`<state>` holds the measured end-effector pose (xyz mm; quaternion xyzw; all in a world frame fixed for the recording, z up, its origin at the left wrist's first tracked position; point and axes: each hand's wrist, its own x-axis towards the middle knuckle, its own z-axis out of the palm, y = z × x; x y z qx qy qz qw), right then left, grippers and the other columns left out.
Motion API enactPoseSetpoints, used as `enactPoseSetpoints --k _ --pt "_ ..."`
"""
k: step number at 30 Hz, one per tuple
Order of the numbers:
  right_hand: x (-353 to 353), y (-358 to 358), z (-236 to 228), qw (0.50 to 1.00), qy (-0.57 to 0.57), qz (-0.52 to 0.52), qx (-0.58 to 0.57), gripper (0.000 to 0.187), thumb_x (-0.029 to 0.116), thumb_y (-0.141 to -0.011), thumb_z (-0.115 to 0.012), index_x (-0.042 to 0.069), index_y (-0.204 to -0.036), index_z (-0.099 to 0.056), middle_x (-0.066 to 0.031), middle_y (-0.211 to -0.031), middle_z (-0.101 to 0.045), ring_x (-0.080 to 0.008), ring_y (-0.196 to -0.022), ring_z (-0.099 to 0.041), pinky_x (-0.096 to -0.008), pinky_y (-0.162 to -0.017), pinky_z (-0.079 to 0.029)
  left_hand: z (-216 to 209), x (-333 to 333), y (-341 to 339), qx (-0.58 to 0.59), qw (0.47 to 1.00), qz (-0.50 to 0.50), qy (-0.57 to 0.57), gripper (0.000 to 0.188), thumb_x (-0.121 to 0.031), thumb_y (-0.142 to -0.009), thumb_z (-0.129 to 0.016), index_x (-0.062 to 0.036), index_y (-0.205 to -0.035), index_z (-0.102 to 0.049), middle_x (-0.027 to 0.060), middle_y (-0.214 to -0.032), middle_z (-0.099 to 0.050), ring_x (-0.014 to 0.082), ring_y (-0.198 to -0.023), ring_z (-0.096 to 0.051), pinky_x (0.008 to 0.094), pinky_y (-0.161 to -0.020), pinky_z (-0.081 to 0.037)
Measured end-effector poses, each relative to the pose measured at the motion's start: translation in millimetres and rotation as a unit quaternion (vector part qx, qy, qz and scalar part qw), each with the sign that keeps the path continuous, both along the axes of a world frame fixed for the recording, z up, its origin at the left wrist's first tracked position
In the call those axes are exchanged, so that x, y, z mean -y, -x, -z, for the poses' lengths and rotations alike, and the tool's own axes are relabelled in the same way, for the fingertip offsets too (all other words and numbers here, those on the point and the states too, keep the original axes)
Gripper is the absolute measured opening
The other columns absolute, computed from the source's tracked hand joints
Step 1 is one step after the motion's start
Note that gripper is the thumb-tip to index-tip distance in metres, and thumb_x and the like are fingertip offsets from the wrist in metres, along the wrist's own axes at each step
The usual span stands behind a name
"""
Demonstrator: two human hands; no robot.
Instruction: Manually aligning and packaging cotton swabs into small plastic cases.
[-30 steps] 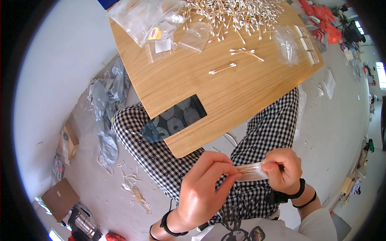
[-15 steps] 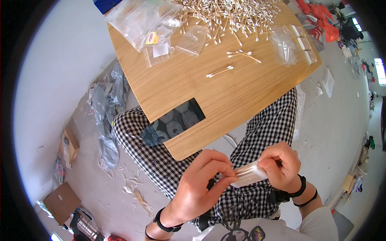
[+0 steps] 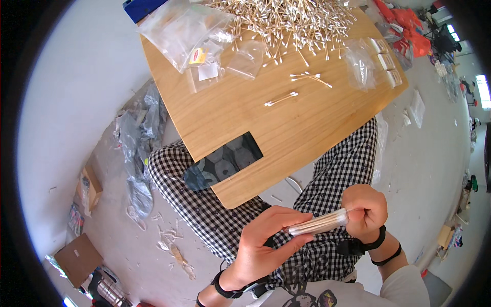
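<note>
Over my lap, both hands hold a small clear packet of wooden cotton swabs. My left hand supports the packet's left end with fingers stretched along it. My right hand pinches the right end, fingers curled tight. The packet lies almost level, above my checked trousers. A wooden table stands in front of my knees. A large heap of loose cotton swabs covers its far side, and a few stray swabs lie nearer.
A dark phone lies at the table's near-left edge. Clear plastic bags sit at the far left, more small bags at the right. Crumpled plastic, cardboard boxes and scraps litter the floor at left.
Both hands and the packet have shifted slightly to the right and lower. My left fingers have straightened along the packet while the right hand has closed tighter on its end.
</note>
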<state>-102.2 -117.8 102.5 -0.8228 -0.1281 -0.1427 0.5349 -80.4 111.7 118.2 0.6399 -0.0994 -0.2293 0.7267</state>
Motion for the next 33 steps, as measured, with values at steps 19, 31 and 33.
enactPoseSetpoints --k 19,31,33 --pt "-1.6 -21.6 29.1 0.909 -0.37 -0.024 -0.192 0.011 0.0 -0.081 -0.071 0.004 -0.091 -0.073 -0.0133 -0.104 -0.061 -0.0207 -0.093 -0.06 -0.0342 -0.086 -0.047 25.2 17.1 -18.6 0.212 0.965 -0.147 -0.052 0.038 0.01 -0.066 -0.077 -0.0005 -0.102 -0.069 0.0127 -0.104 -0.065 0.026 -0.091 -0.064 0.0332 -0.074 -0.053" --pt "1.0 -22.7 23.7 0.908 -0.363 -0.002 -0.211 0.012 0.003 -0.08 -0.074 0.0 -0.092 -0.071 -0.01 -0.094 -0.061 -0.0156 -0.083 -0.055 -0.028 -0.076 -0.045 20.1 16.9 -20.7 0.137 0.981 -0.13 -0.036 0.032 0.003 -0.071 -0.081 0.0023 -0.101 -0.068 0.0143 -0.098 -0.068 0.0215 -0.085 -0.066 0.0297 -0.072 -0.052" --pt "0.7 -22.6 22.7 0.91 -0.355 0.001 -0.212 0.013 0.005 -0.08 -0.074 0.0 -0.091 -0.07 -0.0098 -0.093 -0.06 -0.0155 -0.083 -0.055 -0.0277 -0.075 -0.045 20.8 16.1 -20.2 0.13 0.983 -0.128 -0.03 0.032 0.003 -0.072 -0.081 0.0027 -0.102 -0.068 0.0143 -0.098 -0.068 0.022 -0.084 -0.067 0.0294 -0.07 -0.054"
